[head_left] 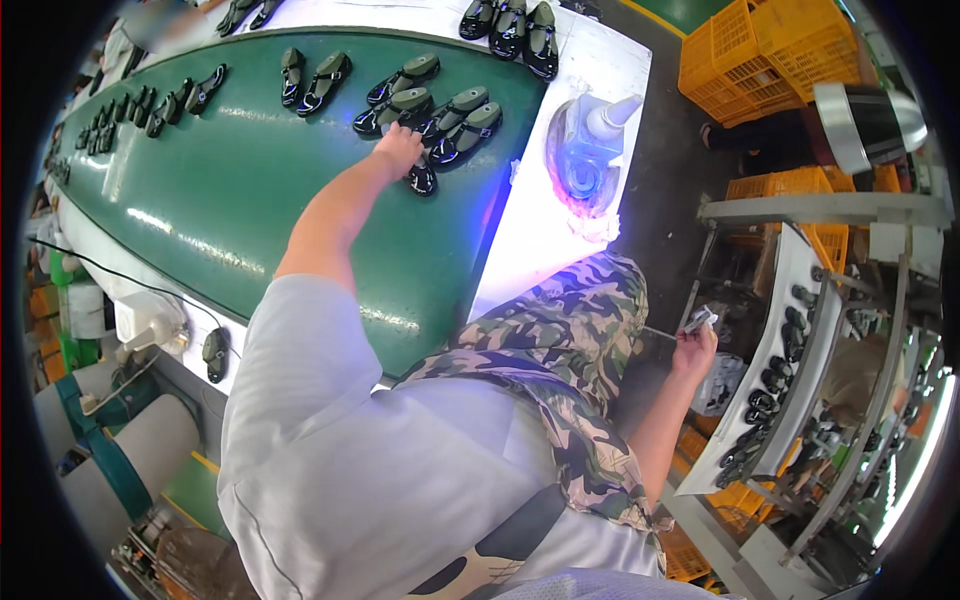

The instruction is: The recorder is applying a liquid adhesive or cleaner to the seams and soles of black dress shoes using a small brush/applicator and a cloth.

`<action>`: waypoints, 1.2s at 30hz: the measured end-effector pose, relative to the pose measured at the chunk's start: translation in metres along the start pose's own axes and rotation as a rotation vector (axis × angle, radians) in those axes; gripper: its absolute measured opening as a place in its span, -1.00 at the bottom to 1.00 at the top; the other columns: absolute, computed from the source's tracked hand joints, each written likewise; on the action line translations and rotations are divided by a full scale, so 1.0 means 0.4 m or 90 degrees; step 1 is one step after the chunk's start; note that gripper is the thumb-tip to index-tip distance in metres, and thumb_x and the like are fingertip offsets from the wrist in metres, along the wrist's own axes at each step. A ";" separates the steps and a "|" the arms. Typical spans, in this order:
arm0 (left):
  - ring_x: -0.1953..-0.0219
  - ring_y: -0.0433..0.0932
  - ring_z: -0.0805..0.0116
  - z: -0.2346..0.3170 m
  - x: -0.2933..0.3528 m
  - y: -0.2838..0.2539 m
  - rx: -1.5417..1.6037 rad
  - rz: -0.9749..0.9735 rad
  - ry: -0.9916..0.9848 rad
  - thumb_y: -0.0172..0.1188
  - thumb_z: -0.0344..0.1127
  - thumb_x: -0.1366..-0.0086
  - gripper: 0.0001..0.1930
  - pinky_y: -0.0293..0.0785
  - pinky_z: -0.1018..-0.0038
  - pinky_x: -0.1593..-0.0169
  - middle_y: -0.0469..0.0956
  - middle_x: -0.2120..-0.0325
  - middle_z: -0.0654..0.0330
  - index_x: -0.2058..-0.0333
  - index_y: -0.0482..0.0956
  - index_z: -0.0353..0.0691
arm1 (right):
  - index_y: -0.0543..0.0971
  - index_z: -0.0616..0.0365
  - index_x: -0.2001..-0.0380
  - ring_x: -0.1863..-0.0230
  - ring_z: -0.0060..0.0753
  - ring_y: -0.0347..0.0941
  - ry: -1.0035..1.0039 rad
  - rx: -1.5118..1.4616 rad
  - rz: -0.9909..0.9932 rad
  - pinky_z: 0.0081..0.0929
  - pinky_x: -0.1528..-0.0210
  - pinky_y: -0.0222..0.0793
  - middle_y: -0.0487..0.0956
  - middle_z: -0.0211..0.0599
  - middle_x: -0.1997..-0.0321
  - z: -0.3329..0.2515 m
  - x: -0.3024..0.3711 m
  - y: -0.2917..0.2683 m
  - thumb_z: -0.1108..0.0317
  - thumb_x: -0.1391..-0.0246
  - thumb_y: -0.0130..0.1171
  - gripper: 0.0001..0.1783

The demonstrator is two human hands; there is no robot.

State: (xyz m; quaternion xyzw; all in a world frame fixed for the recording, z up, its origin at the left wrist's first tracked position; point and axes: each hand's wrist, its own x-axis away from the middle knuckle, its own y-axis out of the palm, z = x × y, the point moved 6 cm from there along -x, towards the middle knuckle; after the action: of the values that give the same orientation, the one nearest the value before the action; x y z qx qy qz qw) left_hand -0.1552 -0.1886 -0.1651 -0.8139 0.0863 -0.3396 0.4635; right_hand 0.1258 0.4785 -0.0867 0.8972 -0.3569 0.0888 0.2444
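Observation:
My left hand reaches over the green table, its fingers closed around the back part of a glossy black strap shoe. The toe of that shoe points toward me, and its heel is hidden by the hand. Just beyond, several matching black shoes lie close together. My right hand is out to the right beside my leg, off the table. Its fingers pinch a small whitish object with a thin rod near it; the exact kind is too small to make out.
On the white ledge stands a clear bluish bottle under violet light. More black shoes sit at its far end. Shoe pairs line the table's left side. Yellow crates and a shoe rack stand to the right.

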 end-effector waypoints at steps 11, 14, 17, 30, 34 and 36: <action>-0.02 0.46 0.04 -0.161 0.192 0.130 0.226 0.013 -0.168 0.31 -0.36 0.01 -0.57 0.50 0.19 -0.03 0.42 0.06 0.04 0.11 0.47 -0.20 | 0.45 0.04 0.15 0.16 -0.27 0.53 0.007 0.050 -0.031 -0.20 0.16 0.45 0.59 -0.26 0.12 0.029 -0.031 0.108 0.43 -0.15 0.21 -0.79; -0.06 0.48 0.00 -0.280 0.219 0.192 0.356 -0.015 -0.405 0.25 -0.31 -0.08 -0.61 0.52 0.18 -0.04 0.45 0.00 -0.02 0.09 0.47 -0.22 | 0.46 0.03 0.16 0.17 -0.27 0.53 0.022 0.051 -0.024 -0.19 0.18 0.45 0.59 -0.28 0.13 0.047 -0.034 0.089 0.42 -0.14 0.21 -0.79; -0.09 0.49 0.00 -0.373 0.213 0.129 0.443 0.141 -0.688 0.19 -0.25 -0.18 -0.62 0.48 0.16 -0.09 0.50 -0.01 -0.05 0.04 0.46 -0.24 | 0.46 0.03 0.17 0.18 -0.27 0.53 0.033 0.054 -0.015 -0.19 0.18 0.44 0.59 -0.30 0.15 0.048 -0.040 0.078 0.42 -0.14 0.22 -0.79; -0.26 0.28 0.00 0.080 -0.305 -0.298 0.269 0.131 -0.101 0.44 -0.09 0.04 -0.27 0.35 0.20 -0.21 0.35 -0.18 -0.04 -0.12 0.41 -0.20 | 0.42 0.02 0.25 0.27 -0.31 0.52 0.021 0.048 -0.019 -0.25 0.25 0.45 0.58 -0.32 0.24 0.040 -0.001 0.185 0.45 -0.13 0.22 -0.82; -0.31 0.14 -0.07 0.058 -0.307 -0.340 0.269 0.207 -0.223 0.46 -0.15 0.13 -0.11 0.31 0.01 -0.20 0.10 -0.30 -0.06 -0.22 0.28 -0.11 | 0.42 0.02 0.24 0.26 -0.31 0.52 0.025 0.057 0.020 -0.24 0.25 0.44 0.58 -0.32 0.24 0.024 0.004 0.140 0.44 -0.12 0.22 -0.81; -0.32 0.11 -0.09 0.037 -0.293 -0.316 0.387 0.103 -0.290 0.48 -0.16 0.16 -0.07 0.30 -0.06 -0.20 0.03 -0.33 -0.04 -0.24 0.25 -0.07 | 0.42 0.03 0.23 0.26 -0.30 0.52 0.014 0.056 0.014 -0.23 0.24 0.44 0.58 -0.32 0.24 0.018 0.004 0.125 0.43 -0.12 0.22 -0.81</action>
State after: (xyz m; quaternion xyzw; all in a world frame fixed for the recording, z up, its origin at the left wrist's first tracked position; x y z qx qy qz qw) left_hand -0.2565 -0.0548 -0.1228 -0.6844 -0.0591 -0.1227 0.7162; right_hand 0.0928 0.4427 -0.0735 0.9021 -0.3601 0.1169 0.2072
